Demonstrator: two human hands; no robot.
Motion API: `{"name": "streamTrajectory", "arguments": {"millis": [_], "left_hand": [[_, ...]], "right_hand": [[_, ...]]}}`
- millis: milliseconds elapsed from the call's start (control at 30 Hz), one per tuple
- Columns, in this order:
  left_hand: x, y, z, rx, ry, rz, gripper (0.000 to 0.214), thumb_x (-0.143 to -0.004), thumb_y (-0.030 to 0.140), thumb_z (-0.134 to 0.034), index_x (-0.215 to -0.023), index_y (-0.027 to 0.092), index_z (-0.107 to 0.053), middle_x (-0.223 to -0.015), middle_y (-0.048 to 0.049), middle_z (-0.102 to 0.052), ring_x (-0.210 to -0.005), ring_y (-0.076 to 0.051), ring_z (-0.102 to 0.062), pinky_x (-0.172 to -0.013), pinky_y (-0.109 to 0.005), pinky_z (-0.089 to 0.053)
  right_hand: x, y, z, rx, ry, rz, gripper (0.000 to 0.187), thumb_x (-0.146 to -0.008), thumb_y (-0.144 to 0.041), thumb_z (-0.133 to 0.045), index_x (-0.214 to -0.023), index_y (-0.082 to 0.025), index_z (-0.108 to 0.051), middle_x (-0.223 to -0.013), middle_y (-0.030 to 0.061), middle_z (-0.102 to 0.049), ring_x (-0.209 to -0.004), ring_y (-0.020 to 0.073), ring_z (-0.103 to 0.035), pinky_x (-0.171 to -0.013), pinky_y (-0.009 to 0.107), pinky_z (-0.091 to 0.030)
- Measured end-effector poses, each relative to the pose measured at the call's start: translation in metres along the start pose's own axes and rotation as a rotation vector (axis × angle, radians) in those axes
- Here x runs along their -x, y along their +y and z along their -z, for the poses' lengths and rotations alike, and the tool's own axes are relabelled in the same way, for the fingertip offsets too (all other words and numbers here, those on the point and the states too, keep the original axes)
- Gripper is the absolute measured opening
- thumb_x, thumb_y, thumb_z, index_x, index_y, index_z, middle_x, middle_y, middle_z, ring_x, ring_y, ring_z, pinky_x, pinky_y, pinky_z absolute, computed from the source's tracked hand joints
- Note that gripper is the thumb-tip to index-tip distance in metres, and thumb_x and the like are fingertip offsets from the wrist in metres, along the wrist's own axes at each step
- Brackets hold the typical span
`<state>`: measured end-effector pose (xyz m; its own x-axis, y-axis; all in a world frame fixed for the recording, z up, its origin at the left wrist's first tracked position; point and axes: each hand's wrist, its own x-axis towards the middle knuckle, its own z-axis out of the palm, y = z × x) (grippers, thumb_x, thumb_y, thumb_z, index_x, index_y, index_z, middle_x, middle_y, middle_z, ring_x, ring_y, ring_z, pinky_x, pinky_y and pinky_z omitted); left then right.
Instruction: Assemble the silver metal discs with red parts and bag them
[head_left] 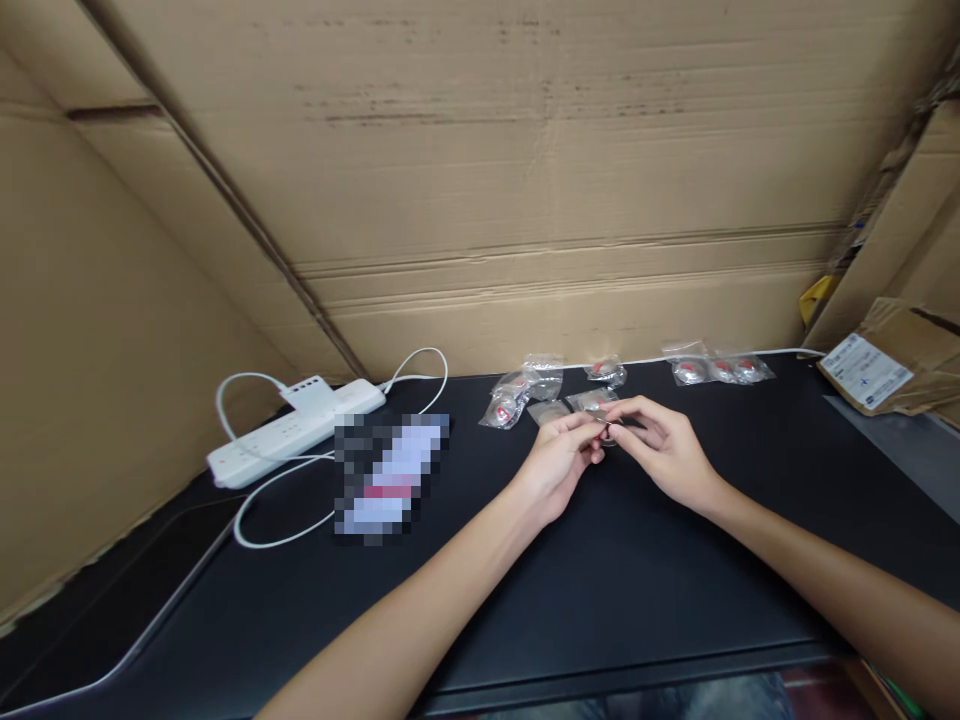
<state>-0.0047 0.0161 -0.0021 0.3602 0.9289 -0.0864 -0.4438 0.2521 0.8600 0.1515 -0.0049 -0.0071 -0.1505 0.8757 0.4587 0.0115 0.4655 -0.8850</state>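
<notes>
My left hand and my right hand meet over the black table, fingertips pinched together. Between them they grip a small metallic item with a bit of red; the fingers cover most of it, so its kind cannot be made out. Just behind the hands lie clear plastic packets, holding silvery, rounded pieces. To their left is a small pile of similar packets with red marks, and a single packet lies farther back.
Three more packets lie at the back right. A white power strip with a white cable stands at left, near a blurred-out phone-like object. Cardboard walls enclose the black table. A labelled torn cardboard piece is at right.
</notes>
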Motion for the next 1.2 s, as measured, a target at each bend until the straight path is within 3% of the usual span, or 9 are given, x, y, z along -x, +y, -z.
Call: {"name": "streamTrajectory", "arguments": {"millis": [233,367,867,1200], "left_hand": [[0.002,0.001,-0.002,-0.146,0.092,-0.082,0.011,-0.066,0.021,-0.077,-0.069,0.013,-0.070,-0.070,-0.0031,-0.061,-0.061,-0.010,-0.048,-0.055,-0.024,-0.034],[0.002,-0.002,-0.003,-0.186,0.141,-0.141,0.011,-0.066,0.022,-0.074,-0.071,0.013,-0.072,-0.070,-0.0033,-0.062,-0.059,-0.009,-0.046,-0.055,-0.024,-0.033],[0.004,-0.002,-0.006,-0.288,0.130,-0.197,0.010,-0.064,0.020,-0.076,-0.072,0.014,-0.075,-0.068,-0.0025,-0.065,-0.057,-0.008,-0.044,-0.054,-0.024,-0.033],[0.006,-0.002,-0.007,-0.370,0.089,-0.232,0.012,-0.075,0.023,-0.072,-0.072,0.012,-0.074,-0.070,-0.0055,-0.067,-0.060,-0.011,-0.052,-0.056,-0.023,-0.041]], "right_hand": [[-0.005,0.000,0.001,-0.061,0.038,-0.081,0.019,-0.087,-0.039,-0.067,-0.093,-0.021,-0.073,-0.102,0.0064,-0.074,-0.097,0.0225,-0.070,-0.092,0.040,-0.056],[-0.005,0.003,0.002,-0.101,0.072,-0.089,0.025,-0.081,-0.033,-0.075,-0.104,-0.024,-0.069,-0.103,0.0055,-0.073,-0.101,0.0224,-0.069,-0.091,0.039,-0.057],[-0.003,0.011,0.005,-0.066,0.065,-0.115,0.023,-0.075,-0.033,-0.080,-0.096,-0.024,-0.077,-0.101,0.0065,-0.073,-0.099,0.0245,-0.070,-0.090,0.044,-0.058],[-0.005,0.005,0.004,-0.063,0.120,-0.161,0.022,-0.078,-0.040,-0.076,-0.082,-0.020,-0.071,-0.079,0.0038,-0.072,-0.074,0.0201,-0.070,-0.075,0.037,-0.060]]}}
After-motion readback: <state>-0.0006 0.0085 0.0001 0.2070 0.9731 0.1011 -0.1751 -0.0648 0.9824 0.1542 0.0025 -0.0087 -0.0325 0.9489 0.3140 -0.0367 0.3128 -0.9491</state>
